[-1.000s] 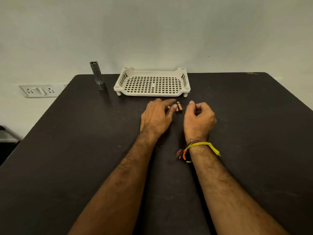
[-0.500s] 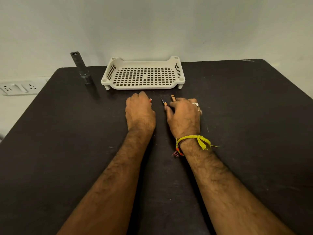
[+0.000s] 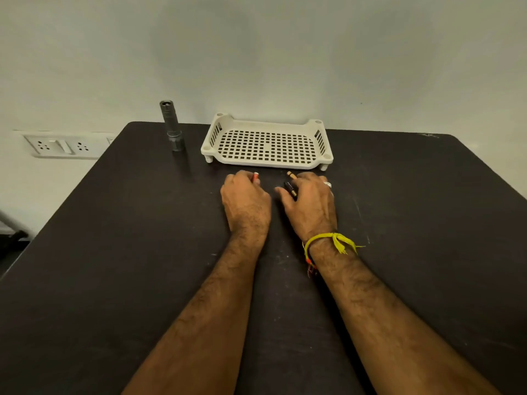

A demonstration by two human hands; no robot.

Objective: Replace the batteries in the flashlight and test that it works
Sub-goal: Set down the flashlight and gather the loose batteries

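Note:
A grey metal flashlight [image 3: 172, 126] stands upright at the table's far left, apart from both hands. My left hand [image 3: 246, 199] lies knuckles up with its fingers curled round a small battery [image 3: 255, 175], whose red-tipped end pokes out. My right hand [image 3: 309, 202] also lies on the table and holds two batteries: a black one with a copper end [image 3: 290, 188] sits between thumb and forefinger, and a copper tip [image 3: 291, 175] sticks out past the fingers. The rest of each battery is hidden by the hands.
A white perforated plastic tray [image 3: 310, 166] sits just beyond the hands, near the far edge of the black table [image 3: 114, 252]. A wall socket plate [image 3: 61, 145] is on the wall to the left, below table height.
The batteries that lay loose between the hands are now in my fingers. The hands have drawn slightly apart. The camera has tilted, shifting the scene in the frame.

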